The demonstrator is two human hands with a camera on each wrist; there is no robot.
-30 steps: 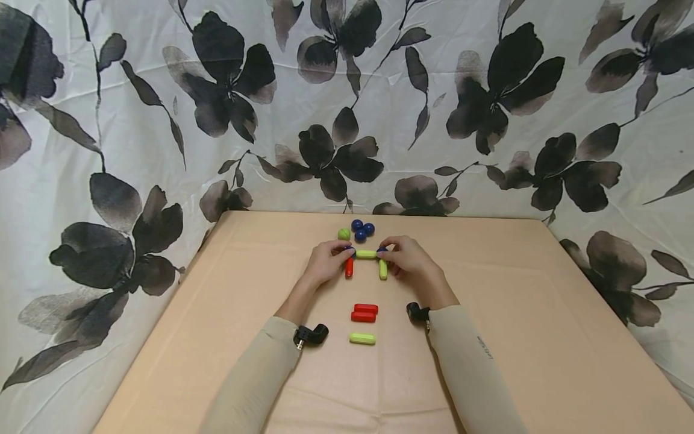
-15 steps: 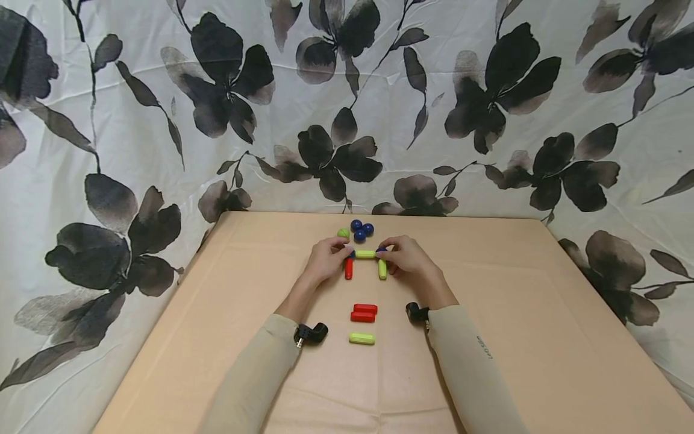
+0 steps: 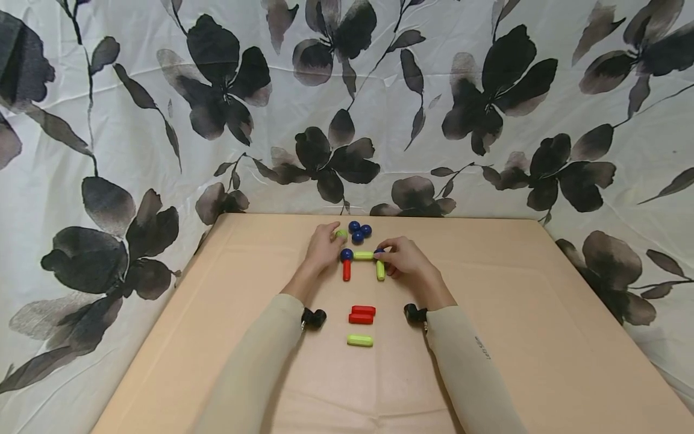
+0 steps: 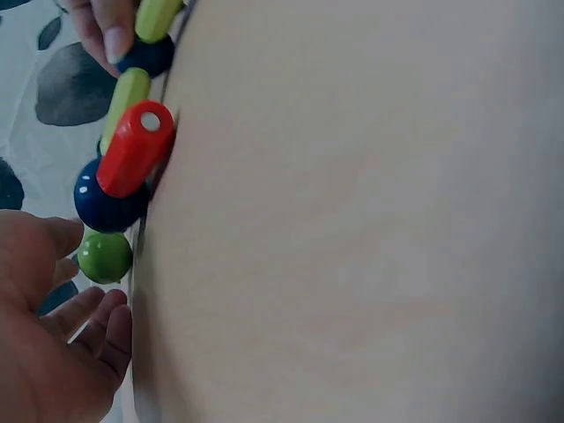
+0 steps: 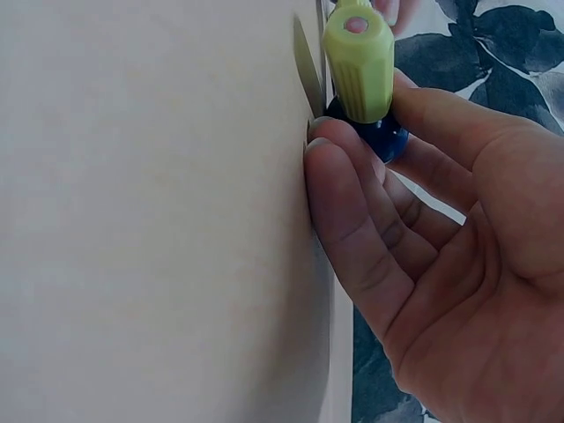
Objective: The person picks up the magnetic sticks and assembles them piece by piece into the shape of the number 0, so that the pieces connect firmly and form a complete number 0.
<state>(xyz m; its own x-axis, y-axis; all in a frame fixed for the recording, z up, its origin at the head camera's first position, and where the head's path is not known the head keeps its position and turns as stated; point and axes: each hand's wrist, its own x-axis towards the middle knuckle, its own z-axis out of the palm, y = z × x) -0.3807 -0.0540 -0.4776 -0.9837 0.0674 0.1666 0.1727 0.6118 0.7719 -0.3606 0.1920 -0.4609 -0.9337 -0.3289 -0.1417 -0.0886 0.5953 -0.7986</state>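
A joined piece lies on the table: a yellow-green rod (image 3: 363, 255) links two blue balls, with a red rod (image 3: 346, 270) on the left ball (image 3: 346, 254) and another yellow-green rod (image 3: 381, 271) on the right one. My right hand (image 3: 403, 258) pinches the right blue ball (image 5: 388, 141) between thumb and fingers. Beyond the piece's left end, my left hand (image 3: 322, 246) is at a green ball (image 4: 105, 257). Its thumb and fingers are spread apart around the ball in the left wrist view.
Three loose blue balls (image 3: 358, 237) cluster at the back, right of the green ball. Nearer me lie two red rods (image 3: 361, 314) side by side and one yellow-green rod (image 3: 360, 340). A floral cloth (image 3: 412, 120) hangs behind the table's far edge (image 3: 461, 218).
My left hand has let go of the left blue ball and moved away from me to the green ball. My right hand keeps its pinch on the right blue ball.
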